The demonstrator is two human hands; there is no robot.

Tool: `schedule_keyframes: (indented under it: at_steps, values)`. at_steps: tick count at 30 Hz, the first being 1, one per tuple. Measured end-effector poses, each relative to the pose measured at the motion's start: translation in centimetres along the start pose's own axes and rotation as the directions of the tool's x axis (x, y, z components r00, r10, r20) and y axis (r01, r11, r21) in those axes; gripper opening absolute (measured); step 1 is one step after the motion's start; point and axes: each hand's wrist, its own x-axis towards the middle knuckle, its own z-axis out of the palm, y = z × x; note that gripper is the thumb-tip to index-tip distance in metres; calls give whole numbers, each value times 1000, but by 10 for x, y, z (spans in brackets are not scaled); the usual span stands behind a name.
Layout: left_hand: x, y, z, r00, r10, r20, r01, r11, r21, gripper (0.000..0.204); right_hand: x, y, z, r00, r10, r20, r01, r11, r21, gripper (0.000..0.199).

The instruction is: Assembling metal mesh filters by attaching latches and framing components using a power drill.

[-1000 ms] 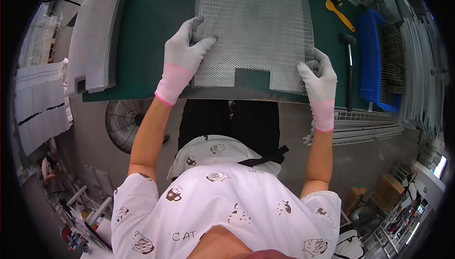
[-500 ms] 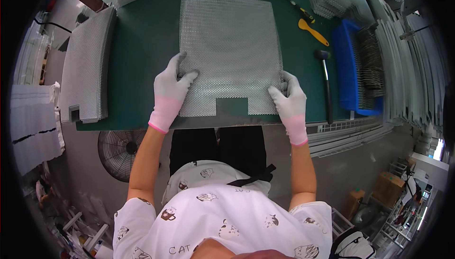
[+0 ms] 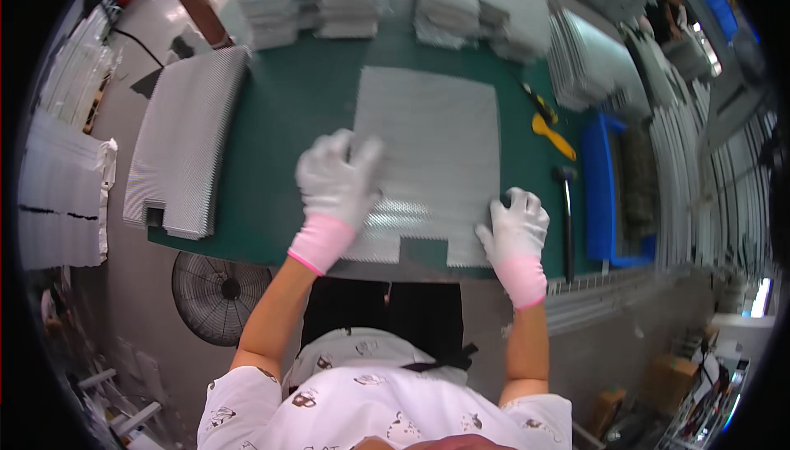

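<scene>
A mesh sheet (image 3: 432, 150) of silvery metal lies flat on the green tabletop before me, a rectangular notch in its near edge. My left hand (image 3: 337, 174), in a white glove with a pink cuff, is over the sheet's left edge. Its fingers are apart and somewhat blurred; whether they touch the mesh I cannot tell. At the lower right corner, my right hand (image 3: 518, 228), gloved likewise, is just beside the sheet, its fingers loosely bent and apart with nothing in them.
A stack of notched mesh sheets (image 3: 185, 141) stands on the left. More stacks (image 3: 350, 10) line the far side. To the right lie a yellow-handled scraper (image 3: 553, 136), a yellow-and-black knife (image 3: 539, 103), a hammer (image 3: 568, 220) and a blue bin (image 3: 601, 195) of thin parts.
Both hands have let go of the sheet's side edges. The left has shifted inward over the mesh, and the right has come off its edge. My view has tilted toward the far side.
</scene>
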Motion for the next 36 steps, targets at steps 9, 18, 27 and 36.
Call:
schedule_keyframes:
  at_steps: [9, 18, 27, 36]
  values:
    - [-4, -20, 33, 925, 376, 59, -368, 923, -112, 15, 230, -65, -118, 946, -311, -96, 223, 408, 885, 32]
    - [0, -28, 37, 929, 371, -1, -365, 914, -177, 10, 375, -161, -143, 958, 178, -225, 62, 638, 767, 41]
    - [9, -22, 38, 925, 379, 12, -372, 914, -164, 9, 375, -135, -172, 973, 224, -59, -12, 304, 953, 21]
    - [9, -26, 47, 934, 353, -51, -357, 918, -171, 9, 371, -123, -150, 988, -101, 119, -48, 532, 845, 25]
